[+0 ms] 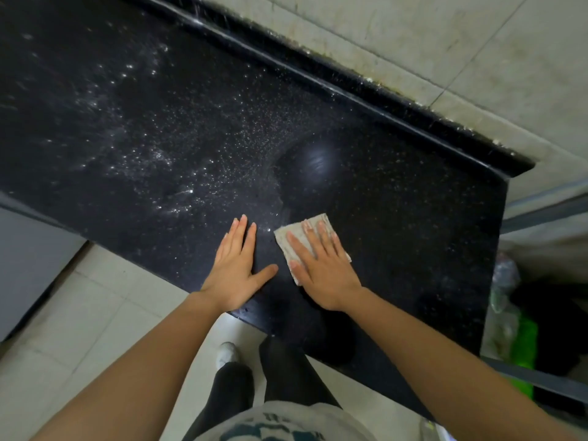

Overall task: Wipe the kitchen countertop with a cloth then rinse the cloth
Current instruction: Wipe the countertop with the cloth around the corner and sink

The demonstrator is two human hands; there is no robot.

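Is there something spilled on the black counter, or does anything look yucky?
Yes. White specks and smears lie scattered over the left part of the countertop, not yet wiped. Dirty grime lines the wall joint behind it. The right hand presses the cloth flat near the front edge; the left hand rests beside it.

Beyond the right hand (321, 265), up and to its right, a wall of pale tiles (445, 43) shows stains and a grimy lower seam. Well to the right of that hand, crumpled clear plastic (504, 281) lies beside something bright green (525, 345). Below and to its left, a white shoe (227, 353) stands on pale floor tiles (95, 297). Farther left is a grey cabinet front (25, 265).
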